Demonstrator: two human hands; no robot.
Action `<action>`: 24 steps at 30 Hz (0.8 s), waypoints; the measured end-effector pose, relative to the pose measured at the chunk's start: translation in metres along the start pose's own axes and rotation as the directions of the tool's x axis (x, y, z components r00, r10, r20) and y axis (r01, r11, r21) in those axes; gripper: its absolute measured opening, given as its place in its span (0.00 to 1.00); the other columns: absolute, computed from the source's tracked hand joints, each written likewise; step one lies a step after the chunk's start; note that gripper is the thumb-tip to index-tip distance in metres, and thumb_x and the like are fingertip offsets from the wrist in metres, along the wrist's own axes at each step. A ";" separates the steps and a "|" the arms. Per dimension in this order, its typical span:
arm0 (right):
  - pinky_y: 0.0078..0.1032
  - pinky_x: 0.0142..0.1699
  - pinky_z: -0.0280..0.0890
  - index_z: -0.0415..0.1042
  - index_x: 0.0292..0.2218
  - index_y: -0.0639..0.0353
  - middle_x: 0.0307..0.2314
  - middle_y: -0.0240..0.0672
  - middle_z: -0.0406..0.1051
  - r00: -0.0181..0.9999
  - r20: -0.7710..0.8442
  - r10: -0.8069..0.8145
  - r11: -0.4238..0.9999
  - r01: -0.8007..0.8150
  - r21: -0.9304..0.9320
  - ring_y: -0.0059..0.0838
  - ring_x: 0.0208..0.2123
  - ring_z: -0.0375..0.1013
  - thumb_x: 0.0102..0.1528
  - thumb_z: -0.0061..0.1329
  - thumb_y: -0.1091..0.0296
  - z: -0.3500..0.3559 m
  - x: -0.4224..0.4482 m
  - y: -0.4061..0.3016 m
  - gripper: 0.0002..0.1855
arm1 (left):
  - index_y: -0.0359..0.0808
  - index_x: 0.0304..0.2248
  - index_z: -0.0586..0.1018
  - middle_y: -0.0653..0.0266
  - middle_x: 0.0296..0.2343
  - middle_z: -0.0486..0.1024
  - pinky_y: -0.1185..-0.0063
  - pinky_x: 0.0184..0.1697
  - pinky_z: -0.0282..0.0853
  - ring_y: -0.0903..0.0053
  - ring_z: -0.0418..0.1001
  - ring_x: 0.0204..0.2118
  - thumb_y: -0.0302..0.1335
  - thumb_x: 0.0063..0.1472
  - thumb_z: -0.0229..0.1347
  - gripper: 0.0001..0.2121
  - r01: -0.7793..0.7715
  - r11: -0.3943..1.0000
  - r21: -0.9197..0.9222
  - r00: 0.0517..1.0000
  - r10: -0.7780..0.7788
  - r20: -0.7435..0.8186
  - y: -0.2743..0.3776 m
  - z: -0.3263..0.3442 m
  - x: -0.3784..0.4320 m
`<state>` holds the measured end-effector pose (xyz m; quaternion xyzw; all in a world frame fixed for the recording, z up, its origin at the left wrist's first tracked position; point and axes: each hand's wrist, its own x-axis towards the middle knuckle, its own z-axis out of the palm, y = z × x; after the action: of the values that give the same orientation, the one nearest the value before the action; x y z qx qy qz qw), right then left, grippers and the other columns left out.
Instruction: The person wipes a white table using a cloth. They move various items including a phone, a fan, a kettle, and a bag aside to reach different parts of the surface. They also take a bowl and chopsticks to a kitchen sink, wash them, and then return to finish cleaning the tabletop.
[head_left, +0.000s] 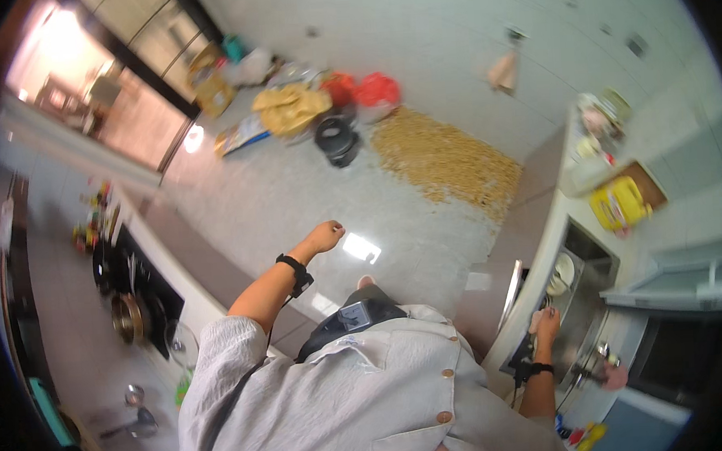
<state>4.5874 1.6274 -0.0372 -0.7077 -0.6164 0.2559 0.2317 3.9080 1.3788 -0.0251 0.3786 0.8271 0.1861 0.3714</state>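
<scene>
My left hand is stretched out over the tiled floor, its fingers loosely curled and nothing visible in them. On the other side, my right hand hangs at the near edge of the steel sink. Something pale pinkish lies against its fingers; blur hides whether it is held. A pale bowl stands in the sink just beyond that hand. Both wrists wear black straps with small devices. Behind the sink is a faucet, with a pink cloth near it.
Left, a counter carries a black cooktop, a metal pot and a glass lid. Yellowish pieces cover floor by the wall, beside a black container and several bags. A yellow jug stands on the right counter.
</scene>
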 end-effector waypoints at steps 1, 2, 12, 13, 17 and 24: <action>0.33 0.42 0.65 0.71 0.37 0.66 0.31 0.48 0.73 0.999 0.005 -0.033 0.997 0.032 0.066 0.44 0.33 0.72 0.59 0.44 0.62 0.017 0.003 -0.019 0.14 | 0.31 0.40 0.78 0.46 0.35 0.78 0.67 0.46 0.69 0.55 0.75 0.41 0.39 0.60 0.51 0.18 0.101 0.993 -0.065 0.994 -0.104 -0.042 -0.030 -0.001 -0.021; 0.30 0.43 0.65 0.71 0.37 0.66 0.32 0.43 0.74 0.996 0.092 -0.001 1.000 0.004 -0.025 0.38 0.34 0.72 0.59 0.43 0.59 0.034 0.008 -0.052 0.17 | 0.32 0.40 0.78 0.46 0.35 0.78 0.67 0.46 0.69 0.55 0.75 0.41 0.39 0.60 0.51 0.18 0.179 0.983 -0.050 0.981 -0.182 -0.071 -0.069 0.003 -0.042; 0.26 0.53 0.60 0.72 0.45 0.65 0.43 0.38 0.72 0.228 0.776 -0.589 0.793 0.348 0.500 0.30 0.46 0.69 0.65 0.37 0.58 0.248 -0.077 -0.448 0.20 | 0.30 0.46 0.74 0.48 0.38 0.77 0.69 0.45 0.70 0.57 0.75 0.41 0.34 0.60 0.51 0.18 0.098 0.903 -0.419 0.930 -0.234 -0.285 -0.043 -0.020 -0.137; 0.27 0.55 0.58 0.72 0.45 0.65 0.46 0.39 0.70 0.074 0.744 -0.664 0.721 0.329 0.610 0.32 0.50 0.67 0.65 0.37 0.59 0.268 -0.097 -0.482 0.19 | 0.30 0.46 0.74 0.49 0.38 0.77 0.69 0.45 0.70 0.57 0.75 0.40 0.34 0.60 0.51 0.18 0.091 0.895 -0.437 0.908 -0.255 -0.331 -0.029 -0.033 -0.150; 0.29 0.60 0.53 0.71 0.48 0.64 0.53 0.41 0.63 -0.281 0.423 -0.861 0.290 0.411 0.864 0.37 0.55 0.61 0.64 0.38 0.61 0.277 -0.183 -0.607 0.18 | 0.31 0.46 0.74 0.51 0.38 0.77 0.70 0.44 0.70 0.59 0.75 0.40 0.33 0.61 0.52 0.17 0.169 0.815 -0.554 0.714 -0.489 -0.501 -0.014 -0.038 -0.223; 0.27 0.51 0.61 0.71 0.47 0.64 0.46 0.42 0.66 -0.419 0.254 -0.872 0.075 0.398 0.914 0.35 0.47 0.66 0.65 0.38 0.62 0.319 -0.237 -0.666 0.17 | 0.32 0.45 0.74 0.51 0.38 0.77 0.72 0.43 0.71 0.63 0.76 0.39 0.33 0.61 0.53 0.17 0.209 0.507 -0.836 0.217 -0.858 -0.466 -0.021 0.051 -0.354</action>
<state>3.8531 1.4845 0.1662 0.2379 -0.8295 0.4955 0.0988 4.0914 1.0965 0.0964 -0.2558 0.8546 0.4499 0.0427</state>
